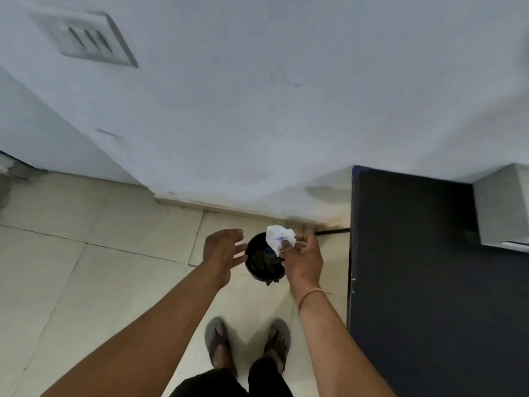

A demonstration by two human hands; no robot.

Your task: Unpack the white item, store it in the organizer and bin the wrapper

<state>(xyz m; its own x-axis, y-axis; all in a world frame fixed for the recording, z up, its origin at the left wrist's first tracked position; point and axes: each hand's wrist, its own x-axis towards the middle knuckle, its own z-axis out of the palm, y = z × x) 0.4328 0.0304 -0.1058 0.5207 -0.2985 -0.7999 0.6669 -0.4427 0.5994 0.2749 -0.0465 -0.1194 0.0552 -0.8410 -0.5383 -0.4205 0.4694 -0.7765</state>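
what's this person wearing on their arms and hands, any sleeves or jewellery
Both forearms are bare, with no sleeves in view. The right wrist carries a thin orange thread band. The left hand and right hand wear no gloves; no rings or watch can be made out.

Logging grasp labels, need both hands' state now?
Left hand: open, empty, beside the bin.
Right hand: closed on the wrapper, above the bin.
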